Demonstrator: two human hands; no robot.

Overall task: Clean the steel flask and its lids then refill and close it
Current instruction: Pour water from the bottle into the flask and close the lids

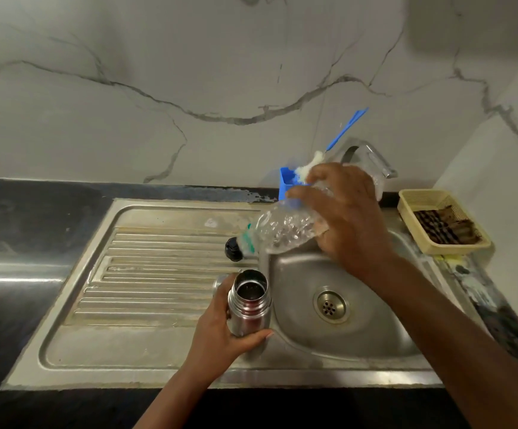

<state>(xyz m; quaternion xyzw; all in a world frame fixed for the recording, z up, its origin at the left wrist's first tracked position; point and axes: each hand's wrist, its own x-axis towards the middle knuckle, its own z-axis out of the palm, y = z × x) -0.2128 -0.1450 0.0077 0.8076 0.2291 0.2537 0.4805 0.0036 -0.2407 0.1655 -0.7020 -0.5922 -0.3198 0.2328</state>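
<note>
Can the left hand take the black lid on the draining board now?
Probably not yet: the left hand grips the steel flask. The black lid lies uncovered, but the hand is occupied.

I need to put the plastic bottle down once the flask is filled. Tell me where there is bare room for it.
The ribbed drainboard left of the flask is bare, from its back rim to its front edge. The sink bowl around the drain is free too. Crowded: the back strip, with the black lid, blue brush holder, tap and basket.
</note>
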